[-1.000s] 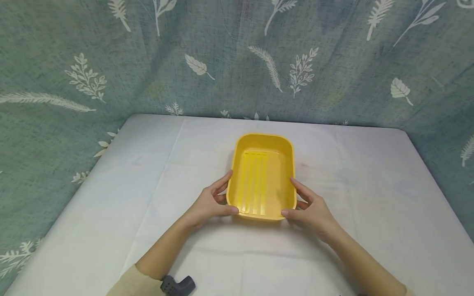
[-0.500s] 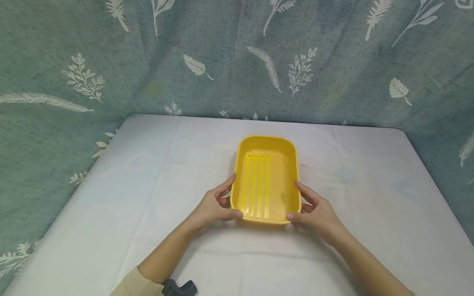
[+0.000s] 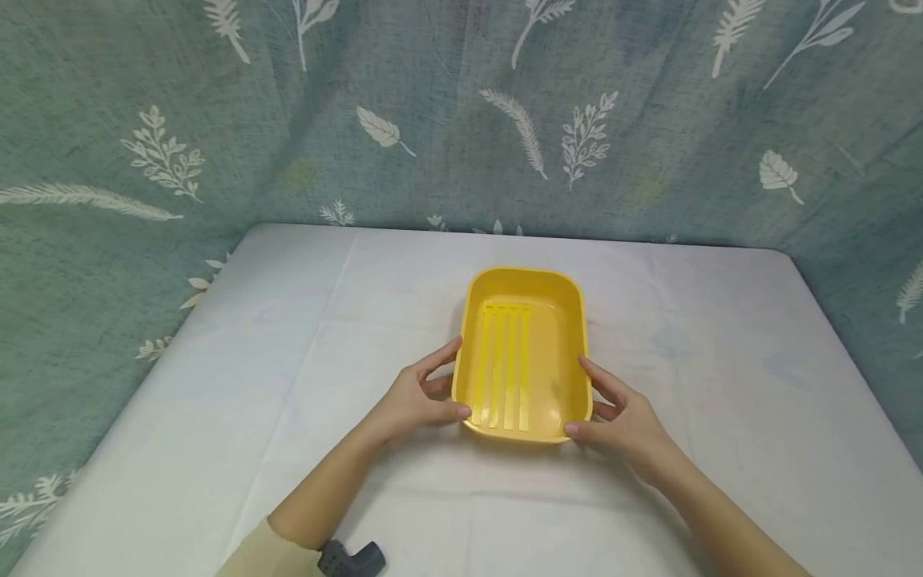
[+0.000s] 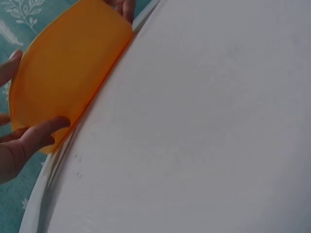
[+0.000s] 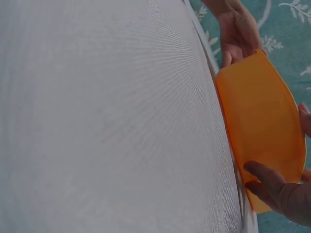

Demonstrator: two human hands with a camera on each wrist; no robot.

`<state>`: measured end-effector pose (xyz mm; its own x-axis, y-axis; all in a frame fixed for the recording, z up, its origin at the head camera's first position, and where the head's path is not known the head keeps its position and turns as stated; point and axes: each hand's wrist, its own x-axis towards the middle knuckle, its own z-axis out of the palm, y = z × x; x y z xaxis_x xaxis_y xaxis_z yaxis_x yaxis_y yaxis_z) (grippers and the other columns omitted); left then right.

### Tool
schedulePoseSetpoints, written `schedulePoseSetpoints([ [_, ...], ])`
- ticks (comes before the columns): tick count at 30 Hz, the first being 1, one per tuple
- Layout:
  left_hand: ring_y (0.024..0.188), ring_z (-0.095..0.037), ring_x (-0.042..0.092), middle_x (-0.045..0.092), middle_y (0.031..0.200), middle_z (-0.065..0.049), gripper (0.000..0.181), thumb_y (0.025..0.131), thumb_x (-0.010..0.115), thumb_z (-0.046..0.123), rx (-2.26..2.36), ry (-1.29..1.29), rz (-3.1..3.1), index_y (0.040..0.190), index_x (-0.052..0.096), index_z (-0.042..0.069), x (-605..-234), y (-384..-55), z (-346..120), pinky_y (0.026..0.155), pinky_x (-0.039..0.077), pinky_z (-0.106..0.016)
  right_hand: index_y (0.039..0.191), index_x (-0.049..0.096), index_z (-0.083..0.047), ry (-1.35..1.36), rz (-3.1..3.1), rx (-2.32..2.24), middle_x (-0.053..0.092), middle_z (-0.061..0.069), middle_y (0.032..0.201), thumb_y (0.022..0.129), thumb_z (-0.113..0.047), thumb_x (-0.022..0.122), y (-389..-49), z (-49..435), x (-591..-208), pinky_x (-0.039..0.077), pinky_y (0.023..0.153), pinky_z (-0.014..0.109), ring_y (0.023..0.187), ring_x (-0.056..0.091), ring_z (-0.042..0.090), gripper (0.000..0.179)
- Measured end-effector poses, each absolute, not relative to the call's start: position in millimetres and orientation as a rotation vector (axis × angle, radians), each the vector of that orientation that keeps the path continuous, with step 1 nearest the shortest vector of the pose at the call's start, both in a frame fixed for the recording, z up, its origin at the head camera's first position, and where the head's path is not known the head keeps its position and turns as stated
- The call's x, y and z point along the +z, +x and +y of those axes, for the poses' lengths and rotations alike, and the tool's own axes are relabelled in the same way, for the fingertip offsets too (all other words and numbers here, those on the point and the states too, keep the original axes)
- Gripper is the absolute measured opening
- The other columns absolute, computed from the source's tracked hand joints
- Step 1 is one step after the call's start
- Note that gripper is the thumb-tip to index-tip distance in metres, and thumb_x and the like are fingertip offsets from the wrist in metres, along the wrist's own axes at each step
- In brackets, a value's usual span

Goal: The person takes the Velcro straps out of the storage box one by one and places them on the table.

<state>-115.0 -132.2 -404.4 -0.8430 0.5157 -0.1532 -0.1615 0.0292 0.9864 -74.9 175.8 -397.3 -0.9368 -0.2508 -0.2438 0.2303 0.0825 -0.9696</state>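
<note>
A yellow plastic tray (image 3: 551,361), rectangular with rounded corners and raised walls, sits near the middle of the white-covered table. Bright yellow stripes run lengthwise along the left part of its floor. My left hand (image 3: 411,397) grips its near left corner, thumb on the near rim and fingers along the left wall. On the opposite side, my right hand (image 3: 630,421) holds the near right corner in the same way. Both wrist views show the tray's outer wall (image 4: 73,63) looking orange, with fingers spread against it. Whether the base fully touches the cloth, I cannot tell.
White cloth covers the table (image 3: 216,385). Behind and beside it hangs a green-blue curtain (image 3: 447,120) with white leaf prints. A dark grey device (image 3: 351,558) is by the left sleeve (image 3: 274,553) at the near edge.
Both hands have shifted the tray slightly right and toward me, most of it in the first half second. Their grip looks the same.
</note>
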Motion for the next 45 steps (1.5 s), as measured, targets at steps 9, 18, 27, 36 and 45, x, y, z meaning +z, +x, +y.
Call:
schedulePoseSetpoints([
  [9, 0.137, -0.028, 0.035, 0.004, 0.16, 0.003, 0.115, 0.067, 0.087, 0.013, 1.708, 0.497, 1.864, 0.153, 0.011, 0.021, -405.8, -134.6, -136.0, 0.102, 0.041, -0.037, 0.15, 0.028, -0.013, -0.067, 2.047, -1.889, 0.02, 0.016, 0.155, 0.074, -0.006, 0.08, -74.2, 176.2, -394.3, 0.053, 0.083, 0.028, 0.122, 0.051, 0.039, 0.093],
  [18, 0.139, -0.031, 0.031, 0.002, 0.16, 0.0, 0.119, 0.065, 0.088, 0.02, 1.726, 0.557, 1.838, 0.154, 0.008, 0.019, -409.0, -137.6, -134.4, 0.104, 0.039, -0.037, 0.148, 0.034, -0.015, -0.085, 2.158, -1.818, 0.03, 0.013, 0.152, 0.074, -0.01, 0.08, -76.1, 183.6, -392.2, 0.052, 0.084, 0.024, 0.118, 0.055, 0.035, 0.087],
  [27, 0.143, -0.031, 0.018, 0.002, 0.159, 0.01, 0.12, 0.064, 0.086, 0.034, 1.714, 0.611, 1.875, 0.154, 0.008, 0.019, -417.2, -140.0, -137.2, 0.113, 0.024, -0.042, 0.146, 0.038, -0.015, -0.091, 2.303, -1.781, 0.042, 0.015, 0.145, 0.077, -0.016, 0.08, -86.2, 197.4, -372.9, 0.052, 0.084, 0.025, 0.108, 0.062, 0.012, 0.081],
  [36, 0.143, -0.031, 0.02, 0.007, 0.16, 0.0, 0.111, 0.069, 0.085, 0.027, 1.81, 0.653, 1.832, 0.153, 0.013, 0.015, -428.3, -143.3, -140.7, 0.114, 0.019, -0.046, 0.144, 0.041, -0.016, -0.13, 2.348, -1.762, 0.053, 0.008, 0.132, 0.079, -0.017, 0.078, -96.9, 200.9, -346.2, 0.053, 0.083, 0.022, 0.104, 0.06, 0.012, 0.075],
  [45, 0.142, -0.03, 0.023, 0.006, 0.16, -0.001, 0.115, 0.067, 0.085, 0.035, 1.814, 0.685, 1.806, 0.153, 0.011, 0.015, -430.9, -144.1, -141.7, 0.11, 0.031, -0.033, 0.142, 0.045, -0.017, -0.145, 2.381, -1.645, 0.052, 0.015, 0.127, 0.077, -0.023, 0.08, -113.2, 193.4, -314.9, 0.053, 0.081, 0.021, 0.099, 0.059, 0.016, 0.074],
])
